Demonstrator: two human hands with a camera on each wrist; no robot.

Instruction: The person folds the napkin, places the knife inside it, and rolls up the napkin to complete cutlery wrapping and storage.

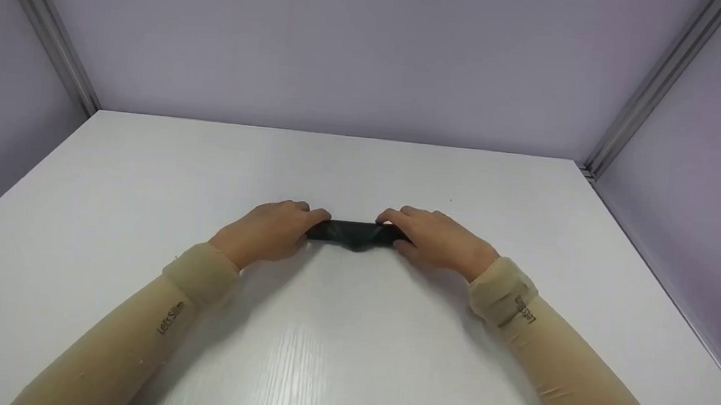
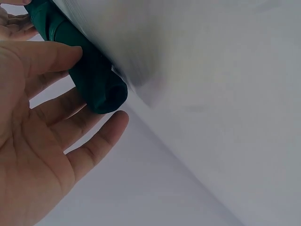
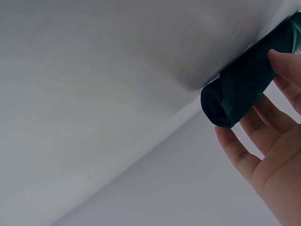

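Where the two hands meet at mid-table: one dark cloth roll (image 1: 352, 233), lying flat on the white table (image 1: 347, 358), long axis running left to right.

Left hand (image 1: 270, 230) at the roll's left end; thumb pressed on the near side, fingers (image 2: 101, 139) fairly straight and reaching past the open end, only loosely cupped. Touching rather than clamping, as far as the left wrist view tells.

Right hand (image 1: 439, 239) at the roll's right end, mirrored; one fingertip (image 3: 284, 61) laid on the roll's side, other fingers extended under and beyond the rolled end. Likewise a light, wide hold.

Roll reads black from the head view, dark green in both wrist views (image 2: 94, 80) (image 3: 244, 80); true colour probably dark green, though lighting leaves that unsure. Spiral of layers visible at each end.

Count: two hands, one roll, two tan sleeves (image 1: 146, 334) with small printed lettering near the cuffs.

Beyond: three pale lilac walls (image 1: 373, 53), two grey metal corner rails (image 1: 43, 25).
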